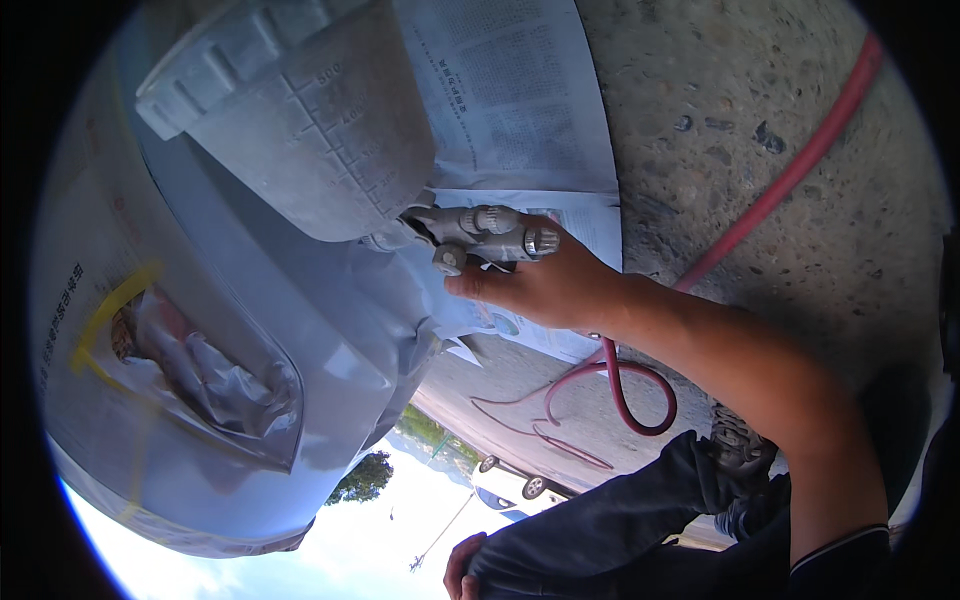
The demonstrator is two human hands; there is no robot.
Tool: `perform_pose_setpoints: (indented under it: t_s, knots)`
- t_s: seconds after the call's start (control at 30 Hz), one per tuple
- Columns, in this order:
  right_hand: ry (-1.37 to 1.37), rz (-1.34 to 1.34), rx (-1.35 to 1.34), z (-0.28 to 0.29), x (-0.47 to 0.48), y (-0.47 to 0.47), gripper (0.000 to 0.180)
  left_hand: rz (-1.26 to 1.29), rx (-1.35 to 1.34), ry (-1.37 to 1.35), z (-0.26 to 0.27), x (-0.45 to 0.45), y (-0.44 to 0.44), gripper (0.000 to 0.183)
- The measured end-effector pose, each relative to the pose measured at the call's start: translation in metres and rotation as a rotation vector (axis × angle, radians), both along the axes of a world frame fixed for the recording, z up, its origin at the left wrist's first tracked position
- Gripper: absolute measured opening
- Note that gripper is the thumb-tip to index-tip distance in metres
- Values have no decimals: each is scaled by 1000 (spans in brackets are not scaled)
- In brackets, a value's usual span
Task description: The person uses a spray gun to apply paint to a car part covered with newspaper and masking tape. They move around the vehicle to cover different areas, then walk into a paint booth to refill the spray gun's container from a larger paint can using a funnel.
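My right hand (555, 281) is closed round the handle of a gravity-feed paint spray gun (487, 232), thumb on its lower side in the picture. The gun's grey graduated plastic cup (322, 127) fills the upper left. Its nozzle is hidden behind cup and gun body. Beyond them lies a smooth grey vehicle body panel (330, 360), with masking paper, yellow tape (112, 315) and crumpled plastic film (225, 382) over an opening. A red air hose (645, 431) runs by my wrist. My left hand (461, 566), partly cut off by the picture's edge, rests on my knee, holding nothing.
Newspaper sheets (517, 97) cover ground beside the panel. Rough concrete (697, 165) lies at the upper right, crossed by the hose. My trousered leg (585, 517) and shoe (739, 439) are near the bottom. Farther off stand a white car (510, 484) and a tree (364, 478).
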State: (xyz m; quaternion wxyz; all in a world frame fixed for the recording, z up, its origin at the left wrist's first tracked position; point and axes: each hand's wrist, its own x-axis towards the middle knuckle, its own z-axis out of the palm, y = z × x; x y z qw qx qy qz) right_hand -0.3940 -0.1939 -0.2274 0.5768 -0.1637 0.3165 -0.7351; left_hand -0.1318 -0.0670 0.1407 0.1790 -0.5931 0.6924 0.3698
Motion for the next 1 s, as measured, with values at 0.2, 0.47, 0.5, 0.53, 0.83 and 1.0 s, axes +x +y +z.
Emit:
perform_pose_setpoints:
  t_s: [0.2, 0.47, 0.5, 0.53, 0.83, 1.0]
  knots:
    - [27, -85, -25, -1, -42, -16, 30, -17, 23, -39, 2, -12, -5, 63]
    - [-26, 387, -37, -27, 4, 48, 33, -22, 12, -82, 5, -31, -10, 62]
    - [-55, 391, -59, -31, 14, 55, 35, -18, 7, -85, 5, -33, -9, 62]
    - [-15, 443, -56, -32, 15, 59, 37, -20, 3, -88, 4, -36, -11, 61]
    - [121, 302, -126, -23, -62, -8, 34, -20, -10, -86, -1, -53, -15, 60]
    - [112, 220, -93, -17, -107, -45, 28, -18, -15, -85, -2, -59, -18, 60]
